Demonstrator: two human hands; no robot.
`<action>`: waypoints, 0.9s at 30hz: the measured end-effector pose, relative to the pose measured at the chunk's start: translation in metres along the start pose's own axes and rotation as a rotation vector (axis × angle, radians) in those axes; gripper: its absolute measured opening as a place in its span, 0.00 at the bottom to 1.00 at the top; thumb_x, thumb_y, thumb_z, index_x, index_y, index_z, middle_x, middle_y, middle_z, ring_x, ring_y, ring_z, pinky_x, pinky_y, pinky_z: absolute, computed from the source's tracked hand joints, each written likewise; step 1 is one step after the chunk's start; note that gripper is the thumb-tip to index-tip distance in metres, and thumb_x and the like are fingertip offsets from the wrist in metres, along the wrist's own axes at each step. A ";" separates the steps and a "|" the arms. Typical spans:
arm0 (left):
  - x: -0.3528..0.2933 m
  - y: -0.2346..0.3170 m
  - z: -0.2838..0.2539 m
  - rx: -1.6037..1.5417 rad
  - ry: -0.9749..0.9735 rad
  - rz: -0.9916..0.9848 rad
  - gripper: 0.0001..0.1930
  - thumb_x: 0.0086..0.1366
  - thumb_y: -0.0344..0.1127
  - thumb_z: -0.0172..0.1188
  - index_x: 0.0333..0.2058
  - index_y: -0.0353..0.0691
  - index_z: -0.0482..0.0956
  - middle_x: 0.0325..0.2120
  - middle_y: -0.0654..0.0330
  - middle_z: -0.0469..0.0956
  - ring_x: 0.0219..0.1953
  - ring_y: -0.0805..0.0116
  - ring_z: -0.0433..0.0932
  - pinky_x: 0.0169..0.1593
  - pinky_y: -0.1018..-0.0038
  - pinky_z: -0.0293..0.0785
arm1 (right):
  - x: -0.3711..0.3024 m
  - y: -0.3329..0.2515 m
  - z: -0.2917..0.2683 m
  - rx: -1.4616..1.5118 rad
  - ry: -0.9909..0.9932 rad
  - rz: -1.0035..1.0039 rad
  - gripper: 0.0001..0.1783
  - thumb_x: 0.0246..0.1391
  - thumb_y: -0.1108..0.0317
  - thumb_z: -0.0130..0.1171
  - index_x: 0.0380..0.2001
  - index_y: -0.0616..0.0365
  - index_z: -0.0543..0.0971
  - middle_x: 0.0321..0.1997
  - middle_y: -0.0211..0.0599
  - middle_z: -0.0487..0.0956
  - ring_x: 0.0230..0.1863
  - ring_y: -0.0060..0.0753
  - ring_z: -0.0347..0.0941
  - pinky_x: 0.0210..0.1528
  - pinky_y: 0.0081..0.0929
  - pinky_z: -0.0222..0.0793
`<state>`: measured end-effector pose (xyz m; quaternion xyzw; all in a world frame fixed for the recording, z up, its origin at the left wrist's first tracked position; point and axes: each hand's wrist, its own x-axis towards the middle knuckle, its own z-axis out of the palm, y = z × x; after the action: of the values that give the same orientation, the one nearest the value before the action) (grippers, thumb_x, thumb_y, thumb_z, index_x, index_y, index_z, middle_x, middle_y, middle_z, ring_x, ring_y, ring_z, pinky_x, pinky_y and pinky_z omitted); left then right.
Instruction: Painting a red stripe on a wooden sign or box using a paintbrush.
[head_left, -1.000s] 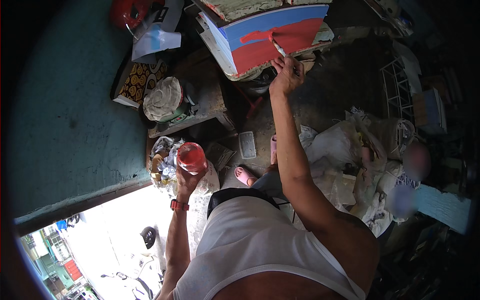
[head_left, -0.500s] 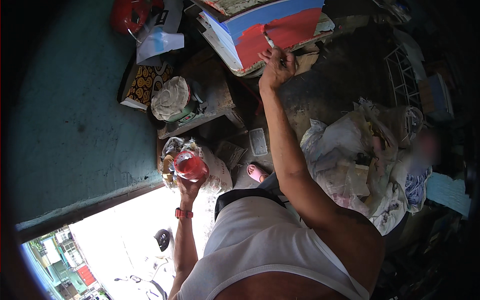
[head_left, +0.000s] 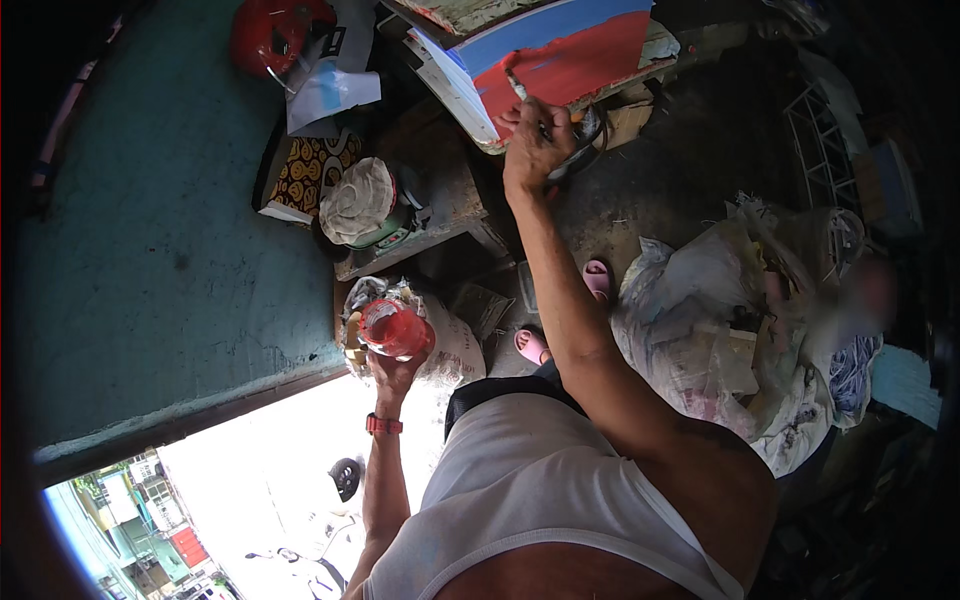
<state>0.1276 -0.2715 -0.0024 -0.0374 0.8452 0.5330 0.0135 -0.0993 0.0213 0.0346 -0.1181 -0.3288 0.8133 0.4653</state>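
My right hand (head_left: 540, 145) is closed round a paintbrush (head_left: 517, 88), its bristles against a panel (head_left: 570, 70) at the top. That panel carries blue along its far edge and wet-looking red over the rest, with a thin white strip at its left. Low on the left, my left hand (head_left: 395, 372) grips a clear jar of red paint (head_left: 393, 328), its mouth facing up. The jar is held over a stuffed white sack (head_left: 450, 345), well apart from the panel.
A low wooden bench (head_left: 440, 235) bears a cloth-topped round object (head_left: 358, 203). A red helmet (head_left: 280, 38) is by the teal wall (head_left: 160, 240). Plastic bags (head_left: 690, 290) pile up at right. Pink sandals (head_left: 530, 345) are on my feet. Bright outdoor light enters lower left.
My right hand and brush have shifted slightly left along the red area. More red now covers the panel's left part. A second pink sandal has come into view beside my right arm.
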 end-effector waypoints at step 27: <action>-0.004 -0.031 -0.010 0.075 -0.007 0.067 0.49 0.36 0.34 0.83 0.58 0.38 0.64 0.53 0.55 0.73 0.54 0.58 0.74 0.58 0.63 0.74 | 0.086 -0.001 -0.054 0.022 0.131 -0.136 0.05 0.58 0.77 0.54 0.33 0.69 0.71 0.34 0.45 0.75 0.31 0.35 0.77 0.37 0.39 0.84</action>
<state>0.1345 -0.2937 -0.0257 -0.0067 0.8653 0.5012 0.0001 -0.1183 0.1164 0.0036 -0.1432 -0.2958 0.7740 0.5413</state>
